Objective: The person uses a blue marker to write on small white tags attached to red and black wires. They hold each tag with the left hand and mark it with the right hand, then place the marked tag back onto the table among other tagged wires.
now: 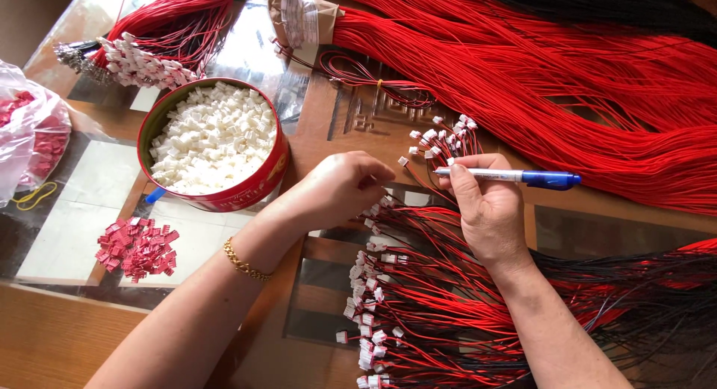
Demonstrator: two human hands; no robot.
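From the head view, the left hand (340, 187) pinches a wire end beside the right hand (485, 210), which grips a blue pen (515, 177) lying crosswise, tip toward the left hand. Red-black wires (433, 314) (white-plugged) run toward the table's near edge; the red tin (258, 181) of white connectors (209, 139) sits left, nearer the left hand.

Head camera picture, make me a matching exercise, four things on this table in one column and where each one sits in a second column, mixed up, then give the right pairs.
Things:
1. round red tin of white connector housings
2. blue pen
3. loose pile of small red pieces
4. big bundle of red wires

Places:
A. in the right hand
B. across the far right of the table
C. on the table nearer than the tin, to the left
D. just left of the left hand

Pairs: 1-D, 2-A, 3-C, 4-B
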